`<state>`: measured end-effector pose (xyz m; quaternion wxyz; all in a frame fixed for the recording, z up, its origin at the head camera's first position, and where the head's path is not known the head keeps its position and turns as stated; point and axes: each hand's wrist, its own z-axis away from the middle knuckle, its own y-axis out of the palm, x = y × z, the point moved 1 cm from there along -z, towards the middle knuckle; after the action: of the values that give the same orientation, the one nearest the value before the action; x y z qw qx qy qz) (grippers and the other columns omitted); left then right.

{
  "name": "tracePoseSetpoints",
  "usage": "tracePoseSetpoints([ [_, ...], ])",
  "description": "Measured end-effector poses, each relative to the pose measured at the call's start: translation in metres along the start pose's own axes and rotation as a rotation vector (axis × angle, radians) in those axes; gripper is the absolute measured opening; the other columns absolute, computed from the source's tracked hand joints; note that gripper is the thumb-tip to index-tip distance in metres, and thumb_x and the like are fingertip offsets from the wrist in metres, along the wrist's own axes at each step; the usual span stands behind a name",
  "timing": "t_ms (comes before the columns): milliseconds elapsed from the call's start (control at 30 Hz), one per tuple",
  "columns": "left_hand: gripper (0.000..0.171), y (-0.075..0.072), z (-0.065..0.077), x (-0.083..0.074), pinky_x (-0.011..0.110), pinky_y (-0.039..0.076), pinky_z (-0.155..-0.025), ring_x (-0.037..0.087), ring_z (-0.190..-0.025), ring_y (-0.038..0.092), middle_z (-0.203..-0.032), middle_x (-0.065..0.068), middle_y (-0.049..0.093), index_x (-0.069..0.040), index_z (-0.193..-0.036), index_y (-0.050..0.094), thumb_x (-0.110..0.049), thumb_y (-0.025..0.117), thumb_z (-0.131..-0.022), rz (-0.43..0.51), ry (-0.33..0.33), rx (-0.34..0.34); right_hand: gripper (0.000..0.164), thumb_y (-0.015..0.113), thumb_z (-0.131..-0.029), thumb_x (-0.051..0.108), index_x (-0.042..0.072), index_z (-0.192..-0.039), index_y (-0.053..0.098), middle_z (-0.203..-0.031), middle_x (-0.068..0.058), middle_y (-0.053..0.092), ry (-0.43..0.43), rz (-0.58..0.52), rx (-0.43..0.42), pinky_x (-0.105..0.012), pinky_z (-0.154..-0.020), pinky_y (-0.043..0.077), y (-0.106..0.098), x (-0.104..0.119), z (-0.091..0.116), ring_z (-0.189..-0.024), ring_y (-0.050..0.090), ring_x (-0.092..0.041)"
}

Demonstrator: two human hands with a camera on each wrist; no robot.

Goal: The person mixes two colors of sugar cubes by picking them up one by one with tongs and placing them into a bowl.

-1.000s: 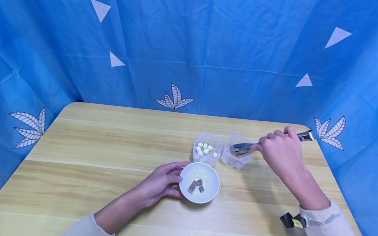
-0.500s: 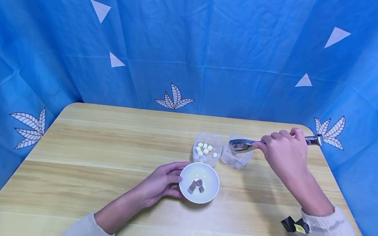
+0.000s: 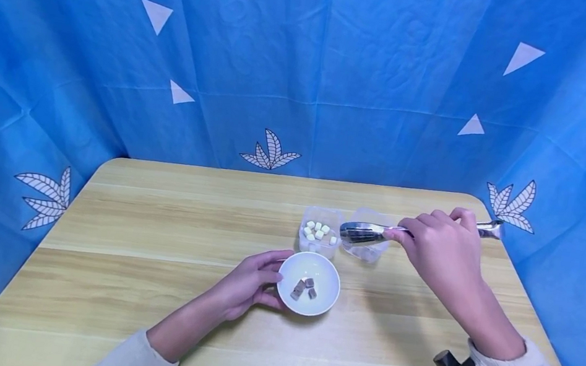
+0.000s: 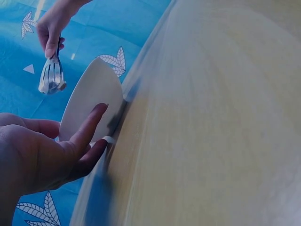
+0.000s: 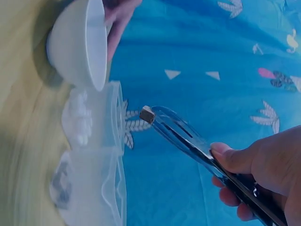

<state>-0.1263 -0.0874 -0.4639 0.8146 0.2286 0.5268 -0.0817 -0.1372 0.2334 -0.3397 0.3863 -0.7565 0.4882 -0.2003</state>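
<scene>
My left hand [image 3: 245, 286] holds the left side of a white bowl [image 3: 318, 302], fingers and thumb spread around its outer wall. Several brown cubes [image 3: 298, 290] lie in the bottom of the bowl. In my right hand [image 3: 441, 247] is a pair of metal tongs [image 3: 364, 234] with slotted ends, gripped along the arms. A small brown cube [image 5: 146, 115] is pinched between the tong tips in the right wrist view. The tongs hover over the edge of the right plastic container [image 3: 367, 255], partly covering it.
Left of that container, just behind the bowl, stands a second clear plastic container [image 3: 319, 250] with several white cubes [image 3: 319, 235]. In the right wrist view, dark pieces [image 5: 61, 183] show low in the nearer container. A blue curtain [image 3: 308, 72] hangs behind the wooden table [image 3: 153, 219].
The tongs have closed and risen out of the right container, then shifted left and nearer to me with my right hand. My left hand and the bowl have stayed in place.
</scene>
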Motion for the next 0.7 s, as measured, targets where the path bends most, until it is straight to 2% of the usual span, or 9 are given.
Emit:
tracePoseSetpoints([
  [267,0.06,0.0,-0.001,0.001,0.048,0.067,-0.087,0.03,-0.117,0.068,-0.161,0.026,0.041,-0.009,-0.159,0.038,-0.001,0.049,-0.101,0.005,-0.014,-0.012,0.027,0.084,-0.081,0.041,0.014,-0.08,0.081,-0.067,-0.003,0.075,-0.051,-0.039,0.014,-0.046,-0.076,0.04,0.004,0.022,0.006,-0.062,0.062,-0.021],
  [500,0.059,0.001,-0.002,0.0,0.048,0.067,-0.088,0.031,-0.118,0.068,-0.16,0.025,0.042,-0.01,-0.159,0.038,-0.001,0.048,-0.101,0.013,-0.012,-0.013,0.03,0.079,-0.083,0.045,0.015,-0.08,0.081,-0.069,-0.001,0.075,-0.081,-0.051,0.028,-0.044,-0.078,0.04,0.012,0.031,0.012,-0.064,0.064,-0.02],
  [700,0.06,0.002,-0.001,0.001,0.048,0.067,-0.087,0.03,-0.115,0.069,-0.159,0.027,0.043,-0.008,-0.159,0.038,0.0,0.048,-0.101,0.002,-0.006,-0.014,0.03,0.081,-0.082,0.046,0.016,-0.084,0.081,-0.07,-0.001,0.075,-0.069,-0.052,0.069,-0.043,-0.078,0.039,0.015,0.035,0.014,-0.066,0.062,-0.019],
])
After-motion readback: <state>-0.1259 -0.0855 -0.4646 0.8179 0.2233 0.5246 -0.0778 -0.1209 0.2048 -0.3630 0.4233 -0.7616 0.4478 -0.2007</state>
